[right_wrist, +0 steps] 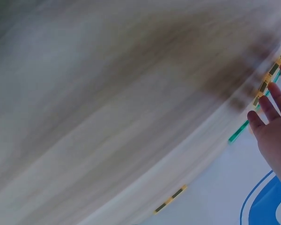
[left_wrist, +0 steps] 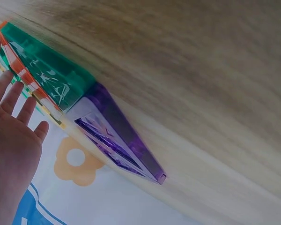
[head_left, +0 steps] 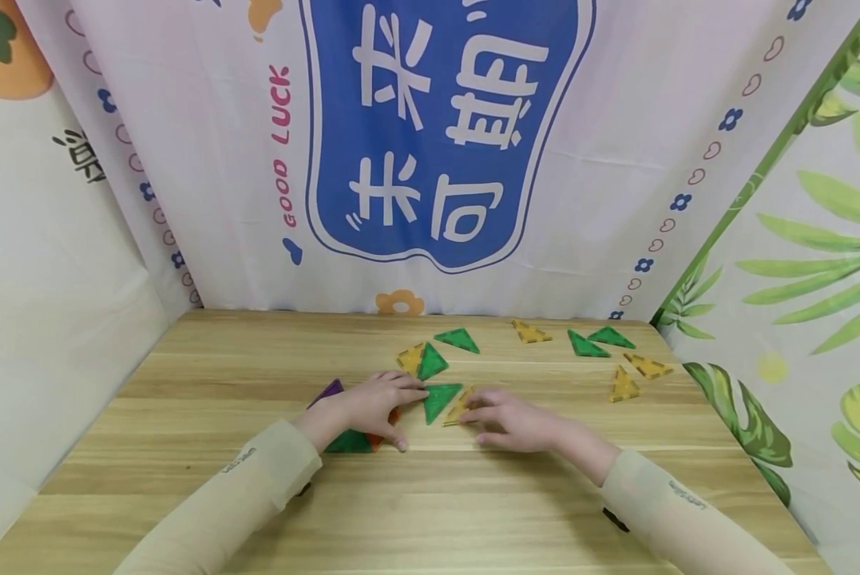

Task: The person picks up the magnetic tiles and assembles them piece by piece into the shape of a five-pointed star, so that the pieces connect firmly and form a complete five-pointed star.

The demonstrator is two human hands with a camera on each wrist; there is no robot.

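Observation:
My left hand [head_left: 375,407] spreads over a cluster of translucent triangle tiles: a purple one [head_left: 329,391], a dark green one [head_left: 350,442] and an orange one [head_left: 374,439], each partly hidden. Its fingertips reach the edge of a green triangle tile [head_left: 440,399]. In the left wrist view its fingers are extended beside the upright-edged purple tile [left_wrist: 131,136] and green tile [left_wrist: 49,68]. My right hand [head_left: 512,423], fingers slightly bent, has its fingertips at a yellow triangle tile [head_left: 460,407] just right of that green one. The right wrist view shows the fingers along the yellow tile's edge [right_wrist: 267,84].
Behind the hands lie a yellow tile [head_left: 410,357] and green tiles [head_left: 432,362] [head_left: 458,340]. Farther right are a yellow tile [head_left: 530,332], green tiles [head_left: 586,344] and more yellow tiles [head_left: 624,385]. A printed curtain [head_left: 243,239] hangs along the wooden table's [head_left: 221,375] back edge.

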